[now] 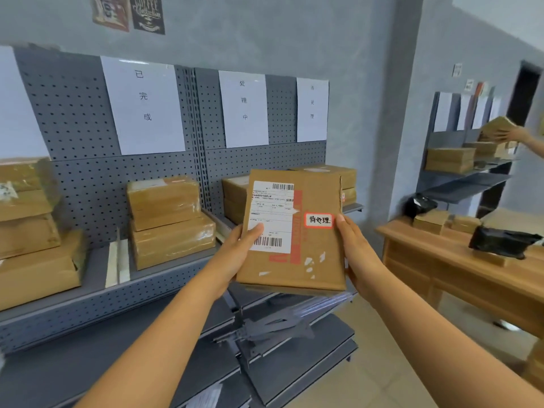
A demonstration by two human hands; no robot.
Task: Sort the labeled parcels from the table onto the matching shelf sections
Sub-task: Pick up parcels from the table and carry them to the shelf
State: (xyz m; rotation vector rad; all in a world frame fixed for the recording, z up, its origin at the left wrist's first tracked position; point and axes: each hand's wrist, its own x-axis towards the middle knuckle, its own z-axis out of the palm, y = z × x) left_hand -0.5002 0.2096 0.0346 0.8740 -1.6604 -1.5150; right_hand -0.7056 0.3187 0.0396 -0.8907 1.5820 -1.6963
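Both hands, left hand [240, 254] and right hand [357, 257], grip a flat rectangular cardboard parcel [294, 231].

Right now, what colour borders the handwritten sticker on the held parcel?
Red, on the sticker; head view.

Held parcel [291, 231]: matt brown cardboard, scuffed, with a smooth white paper shipping label [272, 216]. Shelf unit [88, 119]: grey painted metal, perforated back panel, dull finish. Shelved boxes [170, 219]: cardboard under glossy clear tape. Section signs [144, 104]: plain white paper. Table [459, 266]: light wood, satin. Bag [500, 241]: shiny black plastic.
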